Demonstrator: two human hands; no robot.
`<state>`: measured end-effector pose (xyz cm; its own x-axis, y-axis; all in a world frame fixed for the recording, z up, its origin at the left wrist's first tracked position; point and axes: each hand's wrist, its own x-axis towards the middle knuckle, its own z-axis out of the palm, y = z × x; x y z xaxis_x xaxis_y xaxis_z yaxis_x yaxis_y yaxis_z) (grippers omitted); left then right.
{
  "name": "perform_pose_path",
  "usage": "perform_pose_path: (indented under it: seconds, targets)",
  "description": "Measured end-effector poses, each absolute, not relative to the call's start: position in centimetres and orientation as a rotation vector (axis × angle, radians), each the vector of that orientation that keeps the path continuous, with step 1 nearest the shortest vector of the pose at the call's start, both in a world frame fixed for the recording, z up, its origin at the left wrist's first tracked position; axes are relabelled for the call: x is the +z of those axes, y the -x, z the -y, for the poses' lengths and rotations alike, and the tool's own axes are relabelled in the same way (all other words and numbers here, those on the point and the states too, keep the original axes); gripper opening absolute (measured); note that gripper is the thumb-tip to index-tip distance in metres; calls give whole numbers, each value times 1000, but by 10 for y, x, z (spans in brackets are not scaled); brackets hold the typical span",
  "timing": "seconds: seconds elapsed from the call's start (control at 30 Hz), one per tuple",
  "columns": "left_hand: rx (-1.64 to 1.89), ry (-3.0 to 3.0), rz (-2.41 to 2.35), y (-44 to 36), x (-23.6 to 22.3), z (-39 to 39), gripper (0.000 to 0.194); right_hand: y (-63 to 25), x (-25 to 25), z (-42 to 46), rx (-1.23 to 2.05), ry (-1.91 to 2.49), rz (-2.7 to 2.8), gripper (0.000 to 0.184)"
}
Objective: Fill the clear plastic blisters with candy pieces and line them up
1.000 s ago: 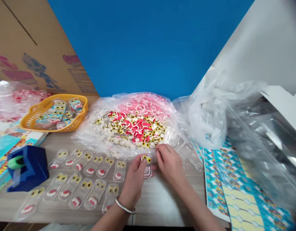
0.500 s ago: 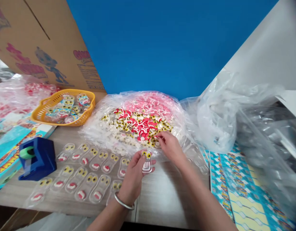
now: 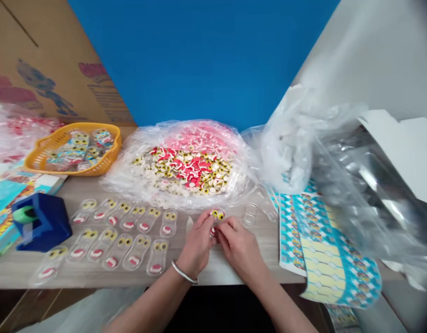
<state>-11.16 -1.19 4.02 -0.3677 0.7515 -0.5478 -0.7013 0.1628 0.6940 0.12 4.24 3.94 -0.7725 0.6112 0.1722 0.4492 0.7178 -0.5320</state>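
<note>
The clear shell point(image 3: 218, 215) is at five o'clock from the heap point(image 3: 192, 169), pinched by the left hand point(image 3: 197, 238); the right hand point(image 3: 239, 239) curls against it, its grip I cannot tell. Probably light, thin, slippery: hold by rims.

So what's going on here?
A person's left hand holds a clear plastic shell with two yellow eyes, while the right hand touches a red mouth piece lower on it. Filled shells lie in two rows to the left. Behind the hands, a plastic bag holds loose pieces.
</note>
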Motion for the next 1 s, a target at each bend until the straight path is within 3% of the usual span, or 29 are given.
perform_pose_path:
  seconds: [0.13, 0.3, 0.4, 0.67, 0.9, 1.0]
  targets:
    - [1482, -46, -1192, 102, 36, 10, 28, -28, 32, -47, 714, 947, 2388, 22]
    - [1444, 4, -1210, 96, 31, 7, 27, -53, 14, -75, 351, 1340, 2334, 14]
    - [1436, 18, -1219, 94, 29, 4, 26, -53, 4, -86, 280, 1365, 2450, 6]
    - [1370, 49, -1294, 95, 24, -1, 22, -63, 7, -97, 278, 1320, 2345, 8]
    - [1250, 96, -1307, 97, 10, -12, 35, -84, 57, -242, 388, 1591, 2072, 27]
    - [1202, 154, -1297, 97, 4, -20, 42, -78, 53, -305, 449, 1662, 2063, 21]
